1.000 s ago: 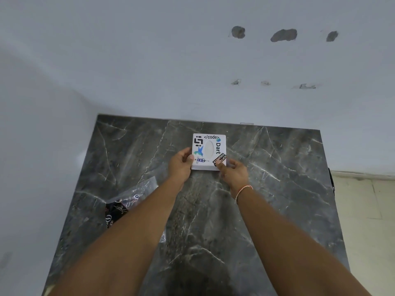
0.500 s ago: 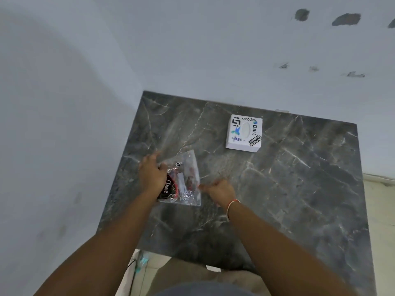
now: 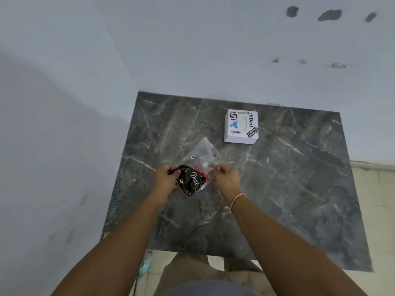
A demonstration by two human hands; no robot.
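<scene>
while the white box sits apart, both hands pinch the clear bag above the table.

Grey veined marble table, white stickered box, clear bag with black-red packet.

1 view is given: a wide-angle camera worn on the person's head. It looks forward and steeply down from above the near edge of the dark marble table and faces the corner where 2 pale walls meet. Both forearms enter from the bottom edge and run up to the left hand and right hand, which sit near the middle of the frame, close to the lens. All 4 table corners fall inside the frame, with the walls filling the upper part and tiled floor at the right border
</scene>
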